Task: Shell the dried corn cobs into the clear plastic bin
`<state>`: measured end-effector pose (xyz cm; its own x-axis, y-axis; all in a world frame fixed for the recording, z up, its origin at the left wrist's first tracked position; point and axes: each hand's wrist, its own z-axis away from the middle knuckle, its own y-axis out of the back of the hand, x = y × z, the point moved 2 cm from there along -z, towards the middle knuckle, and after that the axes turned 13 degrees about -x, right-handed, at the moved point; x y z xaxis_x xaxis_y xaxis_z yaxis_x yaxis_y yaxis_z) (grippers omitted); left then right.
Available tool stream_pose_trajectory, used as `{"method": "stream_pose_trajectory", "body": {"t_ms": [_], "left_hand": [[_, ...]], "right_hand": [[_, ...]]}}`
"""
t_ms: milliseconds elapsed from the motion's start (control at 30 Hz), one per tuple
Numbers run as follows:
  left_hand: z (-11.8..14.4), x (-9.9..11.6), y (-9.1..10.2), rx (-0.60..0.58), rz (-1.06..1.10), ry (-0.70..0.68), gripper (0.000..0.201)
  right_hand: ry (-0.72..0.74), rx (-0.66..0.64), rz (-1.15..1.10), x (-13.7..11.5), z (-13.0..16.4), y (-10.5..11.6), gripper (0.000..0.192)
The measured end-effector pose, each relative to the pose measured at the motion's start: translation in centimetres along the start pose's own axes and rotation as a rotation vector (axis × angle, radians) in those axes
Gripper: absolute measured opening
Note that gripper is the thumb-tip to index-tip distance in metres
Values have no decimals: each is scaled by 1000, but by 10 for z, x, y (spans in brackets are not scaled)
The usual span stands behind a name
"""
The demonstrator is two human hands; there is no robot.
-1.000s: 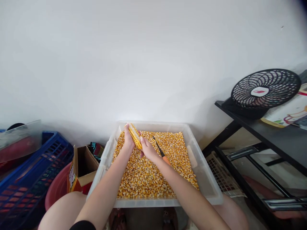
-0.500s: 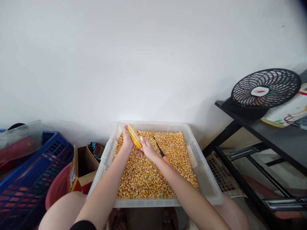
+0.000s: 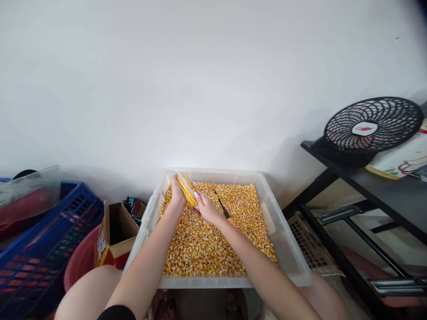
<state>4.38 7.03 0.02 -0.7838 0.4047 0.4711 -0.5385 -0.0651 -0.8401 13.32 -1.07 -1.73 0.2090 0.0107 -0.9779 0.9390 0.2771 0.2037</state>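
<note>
- The left hand point(image 3: 176, 192) is closed around the upper end of a corn cob point(image 3: 187, 191), held tilted over the far left corner of a clear plastic bin point(image 3: 287, 249).
- The right hand point(image 3: 207, 208) grips the cob's lower end, its thumb pressed against the rows of kernels.
- The bin is filled with loose corn kernels point(image 3: 207, 244) and sits in front of the person, between the knees.
- A small tool with a black tip and orange handle point(image 3: 224, 210) lies on the kernels just beside the right hand.
- To the left stand an open cardboard box point(image 3: 115, 233), a pink basin point(image 3: 78, 266) and a blue crate point(image 3: 40, 249).
- On the right, a black fan point(image 3: 370, 126) rests on a black desk point(image 3: 383, 186).
</note>
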Motion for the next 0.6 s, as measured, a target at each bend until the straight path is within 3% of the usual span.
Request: {"method": "stream_pose_trajectory", "body": {"t_ms": [233, 600], "left_hand": [[1, 2, 1, -23, -99, 21, 47], [-1, 3, 3, -38, -57, 5, 45]], "right_hand": [[2, -100, -166, -4, 2, 4, 51], [-6, -119, -166, -9, 4, 4, 51]]}}
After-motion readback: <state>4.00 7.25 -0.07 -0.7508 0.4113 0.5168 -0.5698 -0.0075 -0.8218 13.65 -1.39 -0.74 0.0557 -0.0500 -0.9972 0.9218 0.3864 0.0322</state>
